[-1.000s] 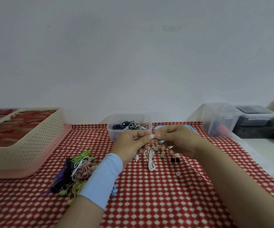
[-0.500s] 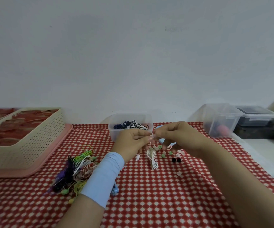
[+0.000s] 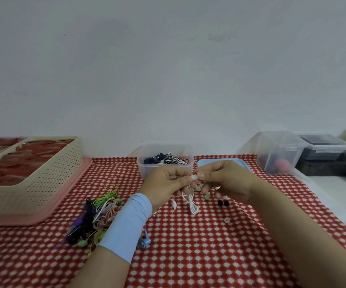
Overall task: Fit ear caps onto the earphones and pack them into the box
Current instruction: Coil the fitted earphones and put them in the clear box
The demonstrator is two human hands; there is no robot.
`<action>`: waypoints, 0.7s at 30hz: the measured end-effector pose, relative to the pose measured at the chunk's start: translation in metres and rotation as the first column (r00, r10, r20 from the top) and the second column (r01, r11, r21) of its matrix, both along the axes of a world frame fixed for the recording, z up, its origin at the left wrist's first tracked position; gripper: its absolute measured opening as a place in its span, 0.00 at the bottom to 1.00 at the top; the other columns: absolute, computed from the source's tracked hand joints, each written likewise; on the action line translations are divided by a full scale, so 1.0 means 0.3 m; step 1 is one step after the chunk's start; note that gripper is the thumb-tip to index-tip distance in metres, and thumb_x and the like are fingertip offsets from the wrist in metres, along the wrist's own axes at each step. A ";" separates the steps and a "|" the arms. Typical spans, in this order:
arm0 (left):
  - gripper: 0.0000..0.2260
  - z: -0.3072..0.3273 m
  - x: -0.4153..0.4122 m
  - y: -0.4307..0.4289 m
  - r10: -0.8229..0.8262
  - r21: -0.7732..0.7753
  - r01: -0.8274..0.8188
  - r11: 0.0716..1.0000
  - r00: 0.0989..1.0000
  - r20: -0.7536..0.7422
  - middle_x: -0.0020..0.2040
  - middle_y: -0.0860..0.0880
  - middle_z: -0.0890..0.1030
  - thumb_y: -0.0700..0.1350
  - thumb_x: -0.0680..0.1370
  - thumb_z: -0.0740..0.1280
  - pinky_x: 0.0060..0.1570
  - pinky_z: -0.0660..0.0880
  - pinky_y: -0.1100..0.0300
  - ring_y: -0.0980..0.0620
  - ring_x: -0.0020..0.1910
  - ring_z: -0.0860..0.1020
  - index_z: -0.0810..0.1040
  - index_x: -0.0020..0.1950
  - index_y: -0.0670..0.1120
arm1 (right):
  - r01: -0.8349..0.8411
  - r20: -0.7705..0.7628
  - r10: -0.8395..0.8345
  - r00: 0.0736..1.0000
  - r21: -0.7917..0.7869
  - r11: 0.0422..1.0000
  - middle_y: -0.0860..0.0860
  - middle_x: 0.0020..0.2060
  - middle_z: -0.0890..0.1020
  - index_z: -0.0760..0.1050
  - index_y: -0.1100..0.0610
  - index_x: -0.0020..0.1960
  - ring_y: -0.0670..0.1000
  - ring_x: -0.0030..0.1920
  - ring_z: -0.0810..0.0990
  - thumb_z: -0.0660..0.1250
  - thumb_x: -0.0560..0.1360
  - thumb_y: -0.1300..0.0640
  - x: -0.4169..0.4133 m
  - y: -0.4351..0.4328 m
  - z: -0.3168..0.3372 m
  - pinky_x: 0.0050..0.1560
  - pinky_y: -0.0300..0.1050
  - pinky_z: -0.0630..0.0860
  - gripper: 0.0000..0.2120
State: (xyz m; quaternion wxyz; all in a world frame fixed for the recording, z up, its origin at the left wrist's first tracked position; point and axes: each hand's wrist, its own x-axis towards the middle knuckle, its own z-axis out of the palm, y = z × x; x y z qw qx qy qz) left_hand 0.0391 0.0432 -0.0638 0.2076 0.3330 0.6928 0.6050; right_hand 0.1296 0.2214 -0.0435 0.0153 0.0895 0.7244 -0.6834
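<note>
I'm seeing left hand (image 3: 166, 183) and right hand (image 3: 226, 180) both pinching the white earphone (image 3: 194, 177), its cord dangling. Clear box (image 3: 147, 170) sits right behind them, near the table (image 3: 188, 258) far edge.

The red, white-dotted checked tablecloth (image 3: 188, 256) carries a cream perforated plastic basket (image 3: 49, 177) at ten o'clock on a pink plastic tray (image 3: 72, 183); the corded earphone (image 3: 192, 204) is white, the wrist sleeve (image 3: 128, 223) pale blue.
</note>
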 end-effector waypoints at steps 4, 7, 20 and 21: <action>0.08 0.002 0.001 0.002 -0.008 0.039 0.006 0.999 0.999 0.039 0.40 0.48 0.85 0.37 0.77 0.69 0.35 0.75 0.65 0.55 0.35 0.78 0.83 0.55 0.42 | -0.046 0.011 0.047 0.999 -0.064 0.997 0.54 0.43 0.87 0.87 0.57 0.49 0.47 0.36 0.83 0.72 0.70 0.54 0.007 0.003 0.009 0.25 0.35 0.71 0.10; 0.07 0.008 0.010 0.005 -0.017 0.045 0.015 0.999 0.999 0.037 0.39 0.48 0.85 0.37 0.77 0.69 0.35 0.75 0.66 0.56 0.34 0.79 0.83 0.54 0.42 | -0.058 0.018 0.059 0.998 -0.065 0.996 0.54 0.42 0.86 0.88 0.55 0.44 0.46 0.34 0.82 0.73 0.69 0.55 0.003 0.004 0.009 0.24 0.35 0.71 0.07; 0.06 0.038 0.006 0.008 0.049 -0.155 -0.084 0.984 0.975 -0.218 0.47 0.54 0.85 0.43 0.75 0.73 0.46 0.76 0.72 0.60 0.45 0.82 0.84 0.52 0.49 | 0.026 0.024 -0.033 0.999 0.229 0.973 0.57 0.42 0.87 0.87 0.59 0.50 0.48 0.33 0.81 0.76 0.73 0.62 0.020 0.030 0.052 0.30 0.40 0.71 0.06; 0.07 0.040 -0.001 0.003 0.033 -0.244 -0.107 0.964 0.957 -0.288 0.49 0.56 0.84 0.45 0.76 0.72 0.46 0.74 0.74 0.62 0.46 0.81 0.83 0.54 0.51 | 0.045 0.029 -0.056 0.998 0.277 0.960 0.56 0.41 0.87 0.88 0.58 0.48 0.48 0.33 0.81 0.77 0.72 0.61 0.021 0.032 0.051 0.30 0.40 0.71 0.05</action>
